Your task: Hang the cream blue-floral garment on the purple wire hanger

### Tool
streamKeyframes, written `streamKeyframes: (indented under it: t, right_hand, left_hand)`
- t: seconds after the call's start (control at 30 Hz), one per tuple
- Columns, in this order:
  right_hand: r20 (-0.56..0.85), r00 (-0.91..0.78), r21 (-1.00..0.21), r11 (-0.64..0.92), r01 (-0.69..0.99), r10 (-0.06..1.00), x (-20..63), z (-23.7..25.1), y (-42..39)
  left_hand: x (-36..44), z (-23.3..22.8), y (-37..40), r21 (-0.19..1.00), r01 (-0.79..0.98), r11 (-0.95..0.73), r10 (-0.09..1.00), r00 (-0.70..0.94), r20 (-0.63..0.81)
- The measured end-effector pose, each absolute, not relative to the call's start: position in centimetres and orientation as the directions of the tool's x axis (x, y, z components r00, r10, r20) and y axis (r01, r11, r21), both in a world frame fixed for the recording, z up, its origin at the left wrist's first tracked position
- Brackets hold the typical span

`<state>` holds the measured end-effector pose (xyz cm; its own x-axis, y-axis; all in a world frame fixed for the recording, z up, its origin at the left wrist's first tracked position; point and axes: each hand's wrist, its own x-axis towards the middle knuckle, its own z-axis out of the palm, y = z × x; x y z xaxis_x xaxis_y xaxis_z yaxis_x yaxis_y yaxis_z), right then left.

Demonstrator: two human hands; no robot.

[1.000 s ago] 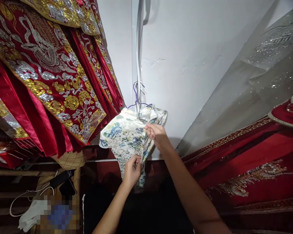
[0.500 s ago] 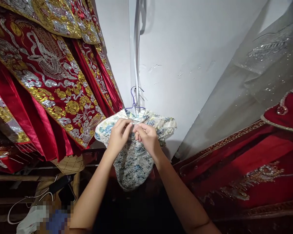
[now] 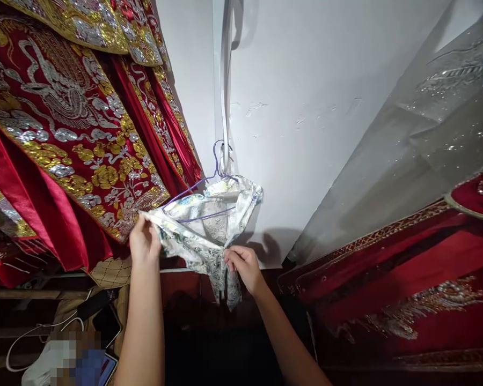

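A pale shirt [image 3: 193, 236] with a blue and yellow floral print hangs on a purple wire hanger [image 3: 191, 187] in front of me. Its front gapes open, so the hanger's lower bar shows inside. My left hand [image 3: 145, 238] pinches the cloth at the garment's left shoulder and pulls it out to the left. At the middle of the front, my right hand [image 3: 241, 264] is closed on the edge of the opening. The hanger's hook rests on a small hook by a white vertical strip [image 3: 224, 96] on the wall.
Red costumes with gold and silver embroidery [image 3: 104, 139] hang at the left. On the right are a sheer glittering fabric [image 3: 434, 123] and beaded red garments [image 3: 422, 257]. A phone [image 3: 107, 324] and a white cable [image 3: 28, 332] lie at lower left.
My hands have parted from the collar: the left moved left and down with the shoulder cloth, the right moved down. The shirt front has opened and shows the hanger bar.
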<state>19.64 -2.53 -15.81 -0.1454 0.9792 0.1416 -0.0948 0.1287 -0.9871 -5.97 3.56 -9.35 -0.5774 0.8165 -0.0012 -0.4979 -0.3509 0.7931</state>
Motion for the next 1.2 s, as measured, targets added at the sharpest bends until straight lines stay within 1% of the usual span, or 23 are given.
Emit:
streamKeyframes:
  t: [0.03,0.07,0.17,0.23,0.3,0.33,0.43,0.5,0.53,0.6,0.67,0.7,0.77,0.83,0.87,0.9,0.93,0.97,1.0,1.03,1.07,1.13,1.2]
  right_hand:
    - [0.135,-0.155,-0.987,0.118,-0.112,0.979,19.3,-15.9,-3.1]
    - [0.120,-0.157,-0.987,0.100,-0.129,0.980,18.9,-16.1,-3.7]
    - [0.038,-0.163,-0.989,0.014,-0.147,0.986,19.0,-17.3,-4.9]
    - [-0.026,-0.201,-0.996,-0.042,-0.078,0.979,20.1,-18.3,-5.3]
    - [-0.072,-0.225,-0.997,-0.066,0.035,0.972,21.9,-18.8,-5.3]
    - [-0.073,-0.203,-0.995,-0.057,0.084,0.976,22.9,-18.8,-5.2]
    - [0.041,-0.076,-0.990,0.051,0.130,0.996,25.0,-17.8,-4.5]
    - [0.070,-0.129,-0.996,0.077,0.053,0.989,24.9,-16.5,-4.2]
    - [0.046,-0.210,-0.999,0.043,-0.019,0.977,24.5,-15.8,-4.2]
    - [-0.014,-0.388,-0.983,-0.085,-0.165,0.922,22.8,-14.6,-4.5]
    - [-0.011,-0.486,-0.948,-0.164,-0.274,0.874,20.9,-13.5,-5.0]
    - [0.009,-0.514,-0.936,-0.174,-0.306,0.858,20.1,-13.0,-5.4]
    - [0.046,-0.576,-0.928,-0.178,-0.327,0.816,19.4,-12.0,-5.9]
    - [0.052,-0.674,-0.950,-0.173,-0.262,0.737,19.9,-10.7,-5.9]
    - [0.047,-0.716,-0.974,-0.128,-0.189,0.697,20.4,-10.0,-5.7]
    - [0.045,-0.739,-0.994,-0.041,-0.098,0.672,21.1,-9.1,-5.3]
    - [0.057,-0.735,-0.997,0.083,-0.001,0.676,21.8,-8.3,-4.7]
    - [0.090,-0.701,-0.972,0.215,0.092,0.708,22.5,-7.4,-3.8]
    - [0.143,-0.636,-0.930,0.322,0.175,0.759,23.0,-6.7,-2.8]
    - [0.212,-0.537,-0.891,0.387,0.236,0.817,23.4,-6.2,-1.5]
    - [0.270,-0.427,-0.872,0.407,0.272,0.863,23.5,-6.0,0.0]
    - [0.309,-0.247,-0.890,0.371,0.266,0.918,23.4,-6.6,3.1]
    - [0.276,-0.218,-0.920,0.323,0.224,0.936,23.0,-8.3,6.0]
  left_hand:
    - [-5.6,-11.2,3.1,0.780,-0.562,-0.276,0.834,-0.543,-0.096]
    - [-4.9,-13.1,2.5,0.781,-0.577,-0.237,0.836,-0.531,-0.139]
    - [-1.6,-17.6,0.3,0.801,-0.578,-0.155,0.853,-0.487,-0.186]
    - [0.2,-18.4,-0.8,0.821,-0.562,-0.098,0.889,-0.420,-0.182]
    - [1.5,-17.1,-1.4,0.848,-0.524,-0.079,0.943,-0.315,-0.107]
    - [2.1,-15.9,-1.7,0.855,-0.511,-0.087,0.966,-0.252,-0.052]
    - [4.0,-11.6,-3.0,0.847,-0.507,-0.160,0.986,-0.130,0.108]
    - [5.5,-9.1,-4.5,0.878,-0.406,-0.254,0.967,-0.097,0.235]
    - [6.1,-8.2,-5.4,0.896,-0.313,-0.316,0.948,-0.059,0.314]
    - [7.0,-6.8,-6.8,0.889,-0.086,-0.450,0.885,0.090,0.457]
    - [6.8,-6.1,-7.5,0.832,0.094,-0.546,0.825,0.229,0.516]
    - [6.3,-5.9,-7.6,0.810,0.151,-0.566,0.814,0.258,0.521]
    - [4.8,-6.1,-7.4,0.812,0.202,-0.547,0.830,0.258,0.495]
    - [3.1,-7.0,-7.2,0.854,0.199,-0.481,0.859,0.303,0.414]
    - [2.2,-7.8,-7.2,0.874,0.204,-0.441,0.861,0.372,0.348]
    - [1.5,-8.6,-7.3,0.890,0.228,-0.396,0.850,0.458,0.261]
    - [0.8,-9.5,-7.4,0.894,0.275,-0.352,0.829,0.535,0.162]
    - [0.2,-10.4,-7.6,0.885,0.341,-0.317,0.813,0.578,0.070]
    - [-0.4,-11.1,-7.7,0.864,0.411,-0.290,0.816,0.578,-0.002]
    - [-0.9,-11.7,-7.9,0.840,0.473,-0.267,0.837,0.545,-0.041]
    - [-1.4,-12.0,-8.0,0.819,0.517,-0.248,0.869,0.493,-0.048]
    - [-2.5,-12.0,-8.2,0.813,0.538,-0.222,0.926,0.377,0.004]
    - [-3.7,-11.6,-8.2,0.840,0.506,-0.197,0.958,0.281,0.056]
